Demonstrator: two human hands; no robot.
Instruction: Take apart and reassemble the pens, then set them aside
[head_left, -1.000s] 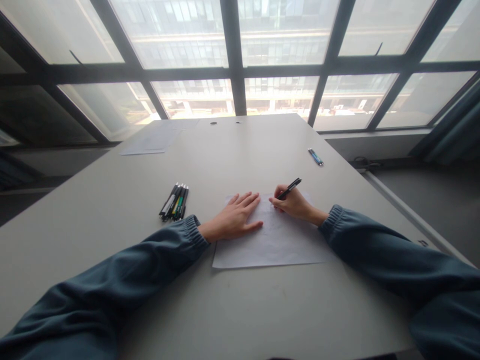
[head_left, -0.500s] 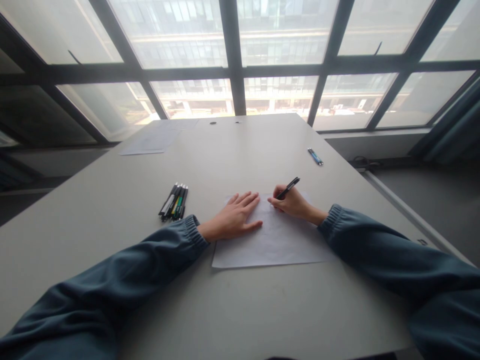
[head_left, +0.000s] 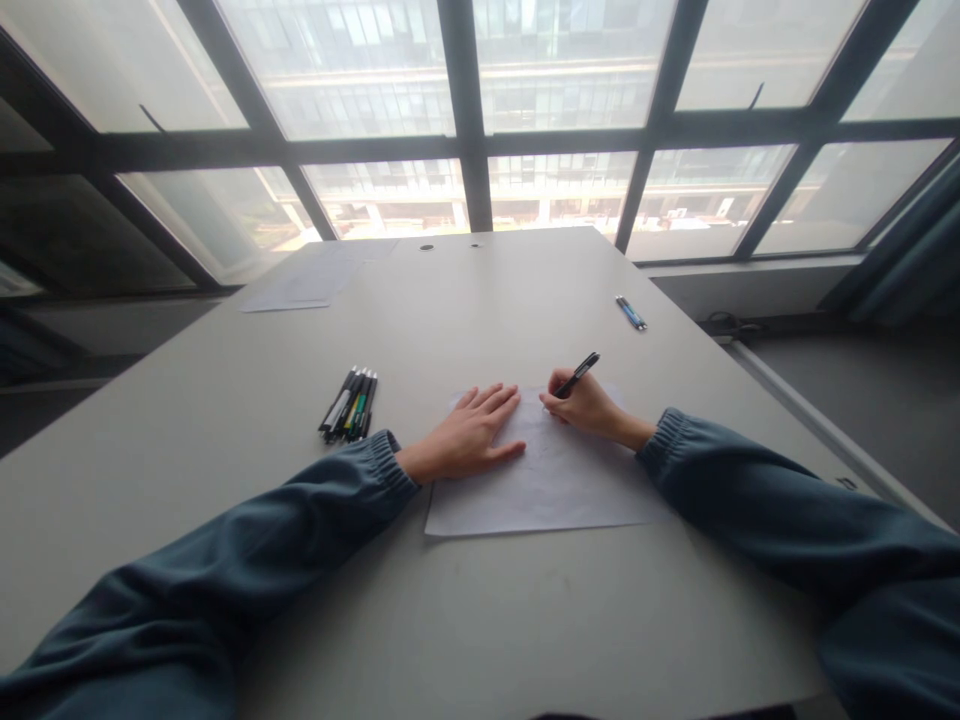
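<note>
A sheet of white paper (head_left: 555, 490) lies on the table in front of me. My left hand (head_left: 472, 432) rests flat on its left part, fingers spread, holding nothing. Toward the paper's far edge, my right hand (head_left: 583, 405) is closed around a black pen (head_left: 579, 372), which tilts up to the right. The pen's tip is down by the paper, partly hidden by my fingers. Faint marks seem to show on the sheet, too small to read. Left of my left hand lies a bunch of several pens (head_left: 350, 403), mostly dark, with white, yellow and green parts.
The white table (head_left: 525, 620) reaches toward large windows (head_left: 562, 70). A blue pen or small pair of pens (head_left: 631, 312) lies near its right edge. More paper sheets (head_left: 300, 278) lie at the far left. A curtain (head_left: 900, 250) hangs at right.
My right hand and the pen have shifted very slightly to the right over the paper. My left hand stays flat in the same place.
</note>
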